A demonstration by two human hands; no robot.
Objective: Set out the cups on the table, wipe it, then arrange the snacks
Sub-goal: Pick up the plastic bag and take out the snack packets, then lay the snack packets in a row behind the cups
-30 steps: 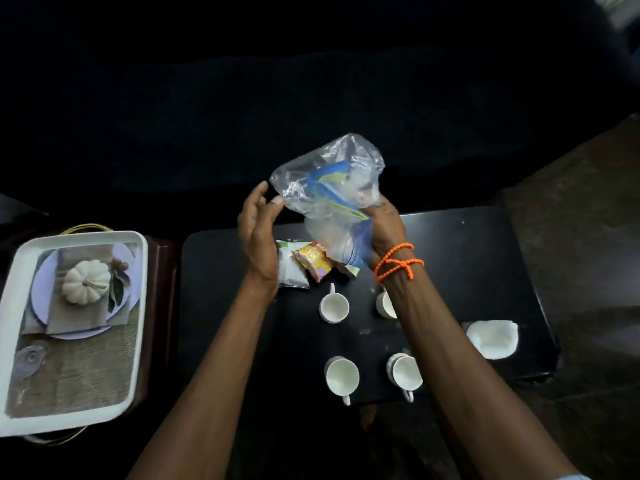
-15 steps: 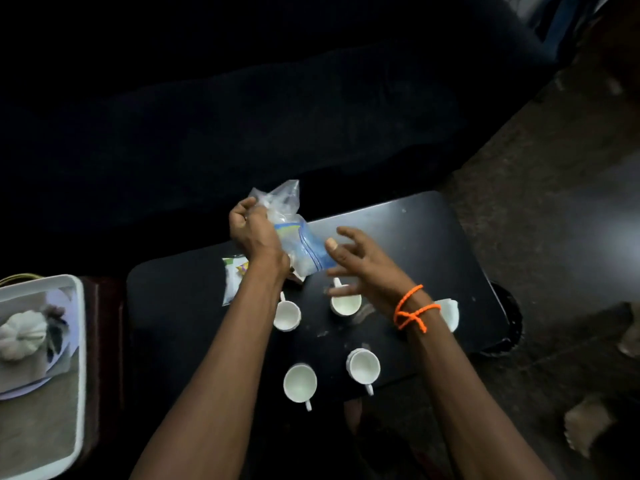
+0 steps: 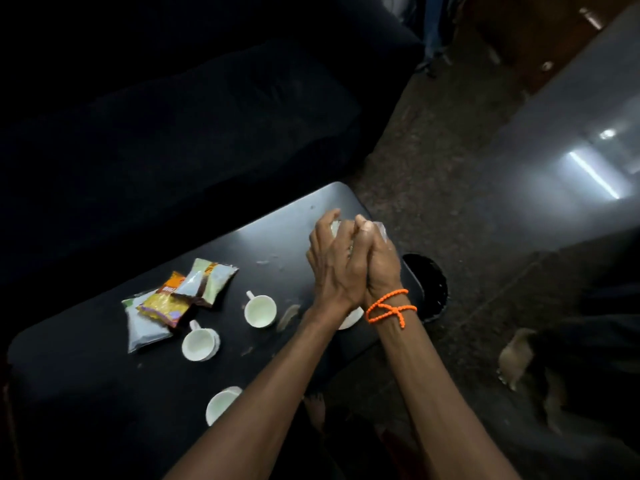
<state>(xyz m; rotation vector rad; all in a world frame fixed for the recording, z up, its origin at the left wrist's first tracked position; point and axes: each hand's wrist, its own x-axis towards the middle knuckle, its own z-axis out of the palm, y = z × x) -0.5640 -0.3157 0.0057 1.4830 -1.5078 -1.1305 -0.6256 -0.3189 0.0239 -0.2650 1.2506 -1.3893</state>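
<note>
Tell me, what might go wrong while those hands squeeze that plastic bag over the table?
Two things, probably. The left hand and right hand crumple the plastic bag above the table's far right corner; if it slipped, it might fall to the floor. The left forearm also passes right over a white cup and lies close to another cup, so drawing the arms back could knock one.

Matt black table (image 3: pixel 104 375) — glossy foil snack packets (image 3: pixel 180 299), glazed white cups (image 3: pixel 260 310).
</note>
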